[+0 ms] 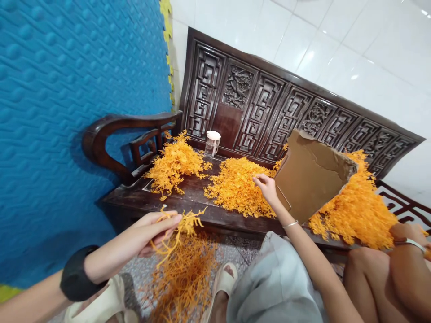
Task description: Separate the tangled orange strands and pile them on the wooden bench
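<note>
My left hand (153,229) is closed on a bunch of thin orange strands (182,260) that hangs down in front of the bench toward the floor. My right hand (267,187) reaches out over the middle orange pile (235,186) on the dark wooden bench (188,197), fingers pinched at the pile's right edge, beside a torn cardboard sheet (310,179). What the pinch holds is too small to name. A black band sits on my left wrist and a thin bracelet on my right.
A smaller orange pile (173,163) lies at the bench's left end and a large pile (357,206) behind the cardboard. A clear jar with a white lid (212,143) stands at the carved backrest. A blue foam mat (67,112) leans at left. Another person's knee and arm (397,260) are at right.
</note>
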Tool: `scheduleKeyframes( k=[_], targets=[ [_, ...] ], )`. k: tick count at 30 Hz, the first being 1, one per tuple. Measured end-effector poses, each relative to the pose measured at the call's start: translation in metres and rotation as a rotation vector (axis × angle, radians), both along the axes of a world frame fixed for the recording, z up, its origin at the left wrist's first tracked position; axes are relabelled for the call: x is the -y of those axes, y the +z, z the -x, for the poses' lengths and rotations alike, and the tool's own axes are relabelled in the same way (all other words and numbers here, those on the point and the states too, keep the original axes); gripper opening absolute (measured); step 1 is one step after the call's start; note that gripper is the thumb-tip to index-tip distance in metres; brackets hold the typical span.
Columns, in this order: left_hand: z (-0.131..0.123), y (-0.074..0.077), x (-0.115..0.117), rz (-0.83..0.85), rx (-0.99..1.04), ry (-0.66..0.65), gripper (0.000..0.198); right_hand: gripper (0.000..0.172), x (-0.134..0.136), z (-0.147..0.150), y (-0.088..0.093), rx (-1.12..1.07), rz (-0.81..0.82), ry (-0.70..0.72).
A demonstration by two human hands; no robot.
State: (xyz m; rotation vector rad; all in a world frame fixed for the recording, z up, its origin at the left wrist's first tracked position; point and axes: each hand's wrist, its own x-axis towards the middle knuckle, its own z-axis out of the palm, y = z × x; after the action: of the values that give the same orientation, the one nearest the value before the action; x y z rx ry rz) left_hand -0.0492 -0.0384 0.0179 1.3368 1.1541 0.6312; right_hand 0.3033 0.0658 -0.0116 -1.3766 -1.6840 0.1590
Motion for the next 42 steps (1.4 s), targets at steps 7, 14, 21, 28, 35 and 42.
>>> scheduleKeyframes(
  k=[7,14,21,28,35,42],
  targets=[
    [-0.018,0.004,-0.014,-0.079,0.074,-0.043,0.045,0.037,-0.049,-0.021,0.011,0.126,-0.074,-0.175],
    [-0.026,-0.006,-0.02,-0.022,0.055,-0.073,0.044,0.033,-0.083,-0.031,0.025,0.441,-0.069,-0.246],
    [-0.025,-0.009,-0.027,-0.029,0.075,-0.093,0.043,0.031,-0.101,-0.03,0.036,0.822,0.045,-0.163],
    [-0.029,-0.012,-0.032,-0.019,0.138,-0.116,0.046,0.032,-0.103,-0.024,0.041,1.102,0.112,-0.113],
    [-0.031,-0.012,-0.033,-0.009,0.163,-0.106,0.048,0.044,-0.095,-0.031,0.042,1.219,0.142,-0.101],
    [-0.027,-0.017,-0.034,0.016,0.176,-0.095,0.046,0.043,-0.092,-0.035,0.047,1.226,0.14,-0.103]
  ],
)
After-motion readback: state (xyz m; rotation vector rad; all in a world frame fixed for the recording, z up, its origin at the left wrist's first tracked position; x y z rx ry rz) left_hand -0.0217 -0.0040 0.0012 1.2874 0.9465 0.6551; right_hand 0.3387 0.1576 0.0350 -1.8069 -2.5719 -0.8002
